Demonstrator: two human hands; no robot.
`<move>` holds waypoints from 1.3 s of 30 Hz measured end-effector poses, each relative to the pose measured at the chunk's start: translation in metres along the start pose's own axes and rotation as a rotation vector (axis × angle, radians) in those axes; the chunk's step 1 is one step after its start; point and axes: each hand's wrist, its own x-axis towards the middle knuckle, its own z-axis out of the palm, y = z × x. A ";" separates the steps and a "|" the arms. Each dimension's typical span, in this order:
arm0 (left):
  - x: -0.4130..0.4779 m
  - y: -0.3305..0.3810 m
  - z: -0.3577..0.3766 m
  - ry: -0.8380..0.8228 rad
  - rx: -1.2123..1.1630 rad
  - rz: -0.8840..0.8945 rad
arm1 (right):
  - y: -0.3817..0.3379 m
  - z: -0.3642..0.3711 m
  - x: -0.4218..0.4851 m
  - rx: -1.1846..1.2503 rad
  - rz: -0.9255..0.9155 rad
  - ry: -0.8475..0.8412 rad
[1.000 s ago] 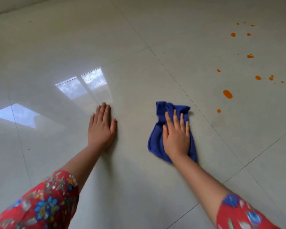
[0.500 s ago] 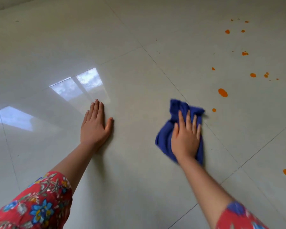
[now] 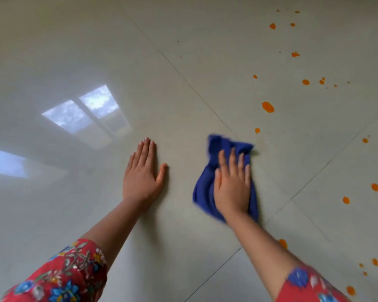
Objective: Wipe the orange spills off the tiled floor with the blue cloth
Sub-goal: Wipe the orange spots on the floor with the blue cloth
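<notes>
Tiled floor (image 3: 183,62); blue cloth (image 3: 205,182) beside grout line.

Crumpled blue cloth (image 3: 205,188), bunched into a rough wedge, flat on the glossy pale tiled floor (image 3: 183,94) beside a diagonal grout line. Orange spills (image 3: 268,107) scattered as drops and blobs across tiles to the right, the nearest small spot just beyond the cloth's far corner, untouched.

Only one view is given. The tiled floor (image 3: 74,51) is seen from up high at the person's head, looking forward and down. Both arms are seen close, reaching away from the camera.
</notes>
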 end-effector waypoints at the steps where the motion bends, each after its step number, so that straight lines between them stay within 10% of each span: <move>1: -0.001 0.001 -0.001 -0.001 -0.007 0.006 | 0.008 -0.003 -0.022 -0.002 -0.160 -0.063; 3: -0.002 0.002 -0.001 0.004 -0.025 0.013 | 0.031 -0.006 -0.018 0.010 -0.325 -0.123; 7: 0.000 0.003 -0.002 0.027 -0.055 0.006 | 0.016 -0.009 0.040 0.010 0.086 -0.037; 14: -0.005 0.000 -0.009 0.037 -0.173 0.074 | 0.010 -0.019 -0.096 0.062 -0.665 -0.237; 20: -0.006 0.006 -0.008 0.027 -0.156 0.132 | 0.038 -0.017 -0.012 -0.039 -0.088 -0.112; 27: -0.014 0.026 -0.003 -0.079 -0.186 0.352 | 0.038 -0.034 -0.149 0.016 -0.408 -0.243; 34: -0.051 0.125 0.035 -0.139 -0.231 0.411 | 0.092 -0.036 -0.097 -0.090 0.289 -0.092; 39: -0.059 0.133 0.046 -0.176 -0.042 0.497 | 0.090 -0.041 -0.194 -0.048 -0.056 -0.154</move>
